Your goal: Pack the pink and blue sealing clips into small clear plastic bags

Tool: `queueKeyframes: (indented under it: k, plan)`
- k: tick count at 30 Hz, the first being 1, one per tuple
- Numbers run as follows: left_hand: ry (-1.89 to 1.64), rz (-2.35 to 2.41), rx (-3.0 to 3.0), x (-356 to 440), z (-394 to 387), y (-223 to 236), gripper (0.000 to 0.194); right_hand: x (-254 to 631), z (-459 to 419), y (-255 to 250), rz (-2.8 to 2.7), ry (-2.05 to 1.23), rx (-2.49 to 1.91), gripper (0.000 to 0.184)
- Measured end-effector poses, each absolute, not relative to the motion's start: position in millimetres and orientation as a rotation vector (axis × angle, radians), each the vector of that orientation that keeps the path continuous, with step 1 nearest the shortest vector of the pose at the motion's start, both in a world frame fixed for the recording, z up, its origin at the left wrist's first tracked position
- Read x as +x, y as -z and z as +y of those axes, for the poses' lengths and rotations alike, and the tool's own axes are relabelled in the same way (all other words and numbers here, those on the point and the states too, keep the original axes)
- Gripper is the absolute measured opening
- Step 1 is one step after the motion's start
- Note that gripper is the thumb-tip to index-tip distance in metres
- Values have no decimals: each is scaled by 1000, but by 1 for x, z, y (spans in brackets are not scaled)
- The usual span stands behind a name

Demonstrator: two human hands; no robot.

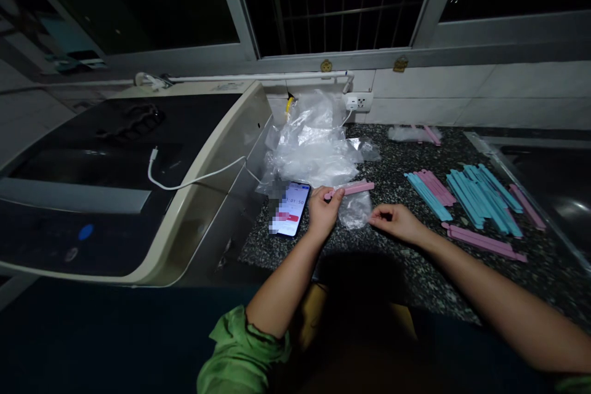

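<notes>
My left hand (323, 212) is closed, thumb and fingers gripping a slim pink plastic strip (359, 188) with a rounded end. Below that strip hangs a small clear plastic bag (354, 212), its top edge close to the strip and partly hidden by it. My right hand (398, 223) pinches the bag's right edge between thumb and forefinger. Just left of my left hand lies a phone (295, 206) with a timer on its screen. Beyond both hands, a heap of clear plastic bags (314, 148) rests against the white machine.
Several blue strips (482, 197) and pink strips (484, 242) lie on the speckled counter (369, 252) to the right. A bagged bundle (415, 133) sits near the tiled wall. A sink (558, 197) borders the far right; a washing machine (217, 178) with a white cable (198, 180) stands left.
</notes>
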State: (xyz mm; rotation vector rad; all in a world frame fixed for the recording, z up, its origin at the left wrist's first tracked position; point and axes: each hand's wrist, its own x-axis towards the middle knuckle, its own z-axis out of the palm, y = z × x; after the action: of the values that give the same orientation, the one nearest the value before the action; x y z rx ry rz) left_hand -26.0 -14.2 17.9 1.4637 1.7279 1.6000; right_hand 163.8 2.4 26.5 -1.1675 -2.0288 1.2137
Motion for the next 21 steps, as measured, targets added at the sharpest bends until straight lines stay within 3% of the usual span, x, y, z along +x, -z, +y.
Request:
queueKeyframes:
  k: [4, 14, 21]
  plan:
    - [-1603, 1776, 1485, -26, -15, -16, 21, 165, 4, -24, -2057, -1180, -1159, 27]
    - [-1557, 1933, 1456, -30, -13, -13, 20, 166, 11, -21, -1874, -717, -1153, 19]
    - [-1599, 1722, 1582, -25, -14, -17, 21, 170, 11, -24, -1980, -327, -1072, 24]
